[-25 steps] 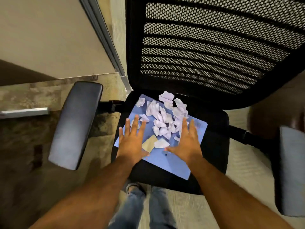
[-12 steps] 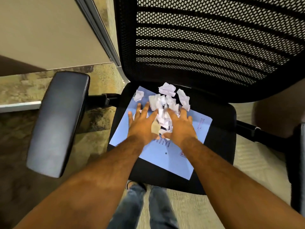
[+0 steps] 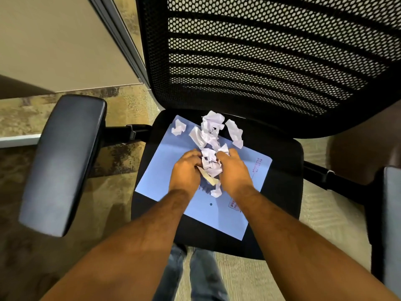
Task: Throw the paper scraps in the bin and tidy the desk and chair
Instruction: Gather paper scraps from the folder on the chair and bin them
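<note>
White crumpled paper scraps [image 3: 209, 135] lie on a light blue sheet [image 3: 165, 161] that covers part of the black chair seat [image 3: 282, 170]. My left hand [image 3: 185, 170] and my right hand [image 3: 233, 170] are side by side on the sheet, fingers curled inward, gripping a bunch of scraps [image 3: 210, 164] between them. A tan scrap [image 3: 209, 178] pokes out under my left hand. One small scrap [image 3: 179, 128] lies apart at the sheet's far left corner, and a longer one [image 3: 235, 132] lies at the far right.
The chair's black mesh backrest [image 3: 260, 51] rises behind the seat. Grey padded armrests stand at the left [image 3: 63, 161] and the right edge [image 3: 390, 224]. A beige desk panel [image 3: 54, 44] is at the far left. Carpet and my jeans-clad legs [image 3: 195, 276] are below.
My hands went from flat and apart on the sheet to drawn together, fingers curling around the scraps. The scattered scraps have been swept into a tighter pile between them.
</note>
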`<state>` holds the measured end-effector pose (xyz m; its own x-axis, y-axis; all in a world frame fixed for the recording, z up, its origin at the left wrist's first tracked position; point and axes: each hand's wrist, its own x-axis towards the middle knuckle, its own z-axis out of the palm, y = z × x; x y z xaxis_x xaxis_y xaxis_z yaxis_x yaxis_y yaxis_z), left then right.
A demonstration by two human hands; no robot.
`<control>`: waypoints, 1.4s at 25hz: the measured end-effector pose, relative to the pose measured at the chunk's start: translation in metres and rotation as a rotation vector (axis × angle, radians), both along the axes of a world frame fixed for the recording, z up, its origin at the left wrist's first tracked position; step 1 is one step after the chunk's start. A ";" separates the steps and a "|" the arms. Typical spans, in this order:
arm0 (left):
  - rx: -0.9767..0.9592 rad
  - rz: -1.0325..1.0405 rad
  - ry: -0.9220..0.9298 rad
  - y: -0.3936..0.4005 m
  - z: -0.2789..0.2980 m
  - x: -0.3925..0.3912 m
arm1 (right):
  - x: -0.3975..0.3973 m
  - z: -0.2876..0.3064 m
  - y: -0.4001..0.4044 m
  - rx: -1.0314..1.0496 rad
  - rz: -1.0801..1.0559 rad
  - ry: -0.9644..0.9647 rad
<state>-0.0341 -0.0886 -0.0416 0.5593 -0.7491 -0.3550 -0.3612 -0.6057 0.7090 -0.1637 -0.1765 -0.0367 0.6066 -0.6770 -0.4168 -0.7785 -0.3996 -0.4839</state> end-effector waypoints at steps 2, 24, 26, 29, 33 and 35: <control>-0.013 0.057 0.010 -0.002 0.009 -0.003 | -0.004 0.004 -0.005 0.046 -0.088 -0.014; 0.024 -0.354 -0.289 -0.017 -0.024 -0.041 | -0.047 -0.011 0.004 0.131 -0.292 -0.066; -0.009 -0.293 -0.254 -0.014 -0.024 -0.041 | -0.041 -0.010 0.000 0.112 -0.224 0.014; -0.013 -0.247 -0.237 -0.010 -0.017 -0.040 | -0.032 -0.007 -0.009 0.114 -0.117 0.192; 0.024 -0.192 -0.169 -0.017 -0.004 -0.028 | -0.025 -0.008 -0.013 0.078 -0.095 0.213; 0.027 -0.107 -0.085 -0.019 -0.001 -0.025 | -0.024 -0.008 -0.013 0.045 -0.118 0.191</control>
<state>-0.0588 -0.1072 -0.0424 0.5057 -0.7970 -0.3301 -0.4831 -0.5787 0.6571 -0.1882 -0.1894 -0.0443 0.4314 -0.7165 -0.5482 -0.8978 -0.2815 -0.3387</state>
